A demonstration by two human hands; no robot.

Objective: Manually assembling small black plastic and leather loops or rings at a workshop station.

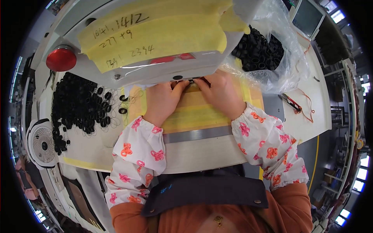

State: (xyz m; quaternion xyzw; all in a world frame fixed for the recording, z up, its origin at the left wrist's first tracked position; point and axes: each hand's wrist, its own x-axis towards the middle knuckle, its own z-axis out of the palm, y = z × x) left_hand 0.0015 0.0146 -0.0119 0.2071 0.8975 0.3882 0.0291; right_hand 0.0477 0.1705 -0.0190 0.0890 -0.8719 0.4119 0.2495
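Floral sleeve covers lead to both hands, side by side at the far edge of the worktop [202, 155]. Left hand [163, 101] and right hand [219, 93] pinch a small dark part [192, 82] under the machine's [155, 42] lip, fingers curled tight. Black rings [79, 103] lie heaped left.

A small dark ring-shaped rubber part [193, 82] is lying flat under the machine's front edge, being pinched between fingertips of both hands, mostly hidden by them.
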